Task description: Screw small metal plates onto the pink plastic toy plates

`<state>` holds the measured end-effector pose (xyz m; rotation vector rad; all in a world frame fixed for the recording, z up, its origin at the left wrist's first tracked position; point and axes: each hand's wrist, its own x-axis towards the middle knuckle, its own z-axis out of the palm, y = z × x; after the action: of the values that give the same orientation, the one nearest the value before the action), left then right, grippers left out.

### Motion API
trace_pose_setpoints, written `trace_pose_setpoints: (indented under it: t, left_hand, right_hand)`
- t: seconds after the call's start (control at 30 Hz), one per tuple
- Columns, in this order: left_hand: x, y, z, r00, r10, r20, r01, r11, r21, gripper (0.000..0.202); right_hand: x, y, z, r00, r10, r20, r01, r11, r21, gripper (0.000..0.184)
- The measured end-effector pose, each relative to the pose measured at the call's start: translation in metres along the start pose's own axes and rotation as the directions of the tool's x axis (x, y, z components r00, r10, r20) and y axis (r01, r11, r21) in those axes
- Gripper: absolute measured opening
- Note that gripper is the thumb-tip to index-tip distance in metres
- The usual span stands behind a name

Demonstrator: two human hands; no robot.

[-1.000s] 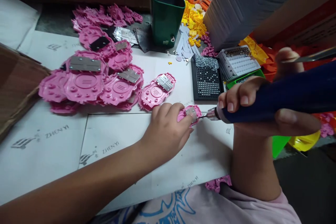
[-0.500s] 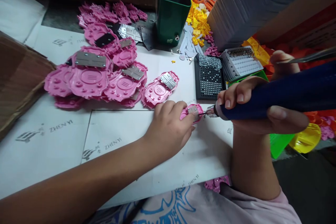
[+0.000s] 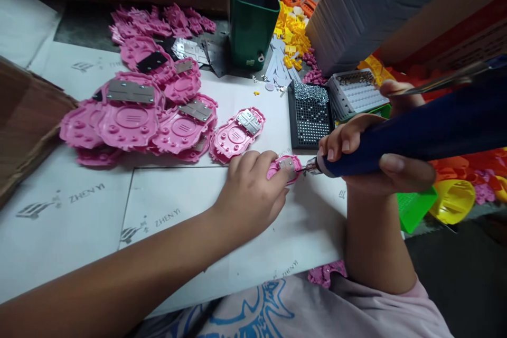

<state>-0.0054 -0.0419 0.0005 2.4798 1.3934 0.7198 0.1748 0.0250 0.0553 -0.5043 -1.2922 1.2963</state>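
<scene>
My left hand (image 3: 251, 190) is closed round a small pink plastic shell (image 3: 291, 161) with a metal plate on it, pressing it down on the white sheet; part of it is hidden under my fingers. A dark blue electric screwdriver (image 3: 412, 132) lies in my right hand (image 3: 372, 153), with fingers wrapped round its body. Its bit meets the right side of the shell, though the exact contact point is too small to make out. A thin metal tool like tweezers (image 3: 443, 82) also sticks out along my right hand. Just beyond, a black perforated tray (image 3: 312, 129) holds many small screws.
Pink shells with metal plates (image 3: 130, 121) are piled at the left, near a cardboard box (image 3: 31, 127). A dark green bin (image 3: 253, 26) stands at the back. Yellow parts (image 3: 291, 37), a grey stack (image 3: 348, 16) and a white ribbed tray (image 3: 356, 92) are at the right.
The view has shifted slightly, so the table items appear further left. The screwdriver's rear end is tilted higher, while its bit remains at the pink shell. Both hands keep their hold.
</scene>
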Motion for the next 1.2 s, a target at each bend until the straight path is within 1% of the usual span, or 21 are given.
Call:
trace_pose_setpoints:
  t: [0.1,0.23,0.33,0.43,0.57,0.73,0.93,1.0,1.1,1.2]
  left_hand:
    - [0.000,0.000,0.001,1.000,0.008,-0.018,-0.008,1.000,-0.001,0.024]
    - [-0.001,-0.001,0.001,0.999,0.024,-0.042,-0.025,0.999,-0.026,0.024]
    - [-0.001,-0.002,0.000,0.994,0.071,-0.081,-0.075,0.996,-0.049,0.022]
    - [-0.001,-0.003,0.000,0.980,0.131,-0.149,-0.144,0.986,-0.080,0.019]
    - [0.001,-0.003,0.001,0.965,0.167,-0.203,-0.196,0.972,-0.131,0.011]
    - [0.001,-0.003,0.002,0.965,0.165,-0.204,-0.198,0.968,-0.152,0.011]
    - [0.001,-0.003,0.002,0.973,0.136,-0.185,-0.162,0.978,-0.131,0.017]
    - [0.001,-0.003,0.002,0.973,0.137,-0.188,-0.162,0.978,-0.129,0.017]
    - [0.001,-0.003,0.002,0.970,0.151,-0.189,-0.176,0.977,-0.120,0.017]
    - [0.001,-0.003,0.002,0.968,0.173,-0.184,-0.193,0.976,-0.098,0.017]
  right_hand:
    - [0.002,-0.001,0.000,1.000,0.015,-0.005,-0.015,1.000,-0.014,0.045]
    - [0.002,-0.011,-0.002,1.000,0.020,0.010,-0.020,0.999,-0.042,0.044]
    - [-0.003,-0.021,-0.003,1.000,0.016,0.025,-0.016,1.000,-0.023,0.047]
    - [-0.012,-0.030,-0.001,0.997,0.049,0.052,-0.050,0.999,0.019,0.052]
    - [-0.018,-0.033,0.005,0.995,0.060,0.074,-0.066,0.995,0.071,0.055]
    - [-0.018,-0.028,0.008,0.995,0.044,0.093,-0.050,0.996,0.068,0.056]
    - [-0.019,-0.029,0.006,0.999,0.049,0.013,-0.050,0.998,0.039,0.053]
    - [-0.019,-0.029,0.008,0.999,0.042,0.020,-0.043,0.998,0.055,0.053]
    - [-0.018,-0.028,0.011,0.998,0.029,0.059,-0.034,0.996,0.081,0.055]
    - [-0.018,-0.026,0.014,0.998,0.034,0.058,-0.037,0.997,0.064,0.055]
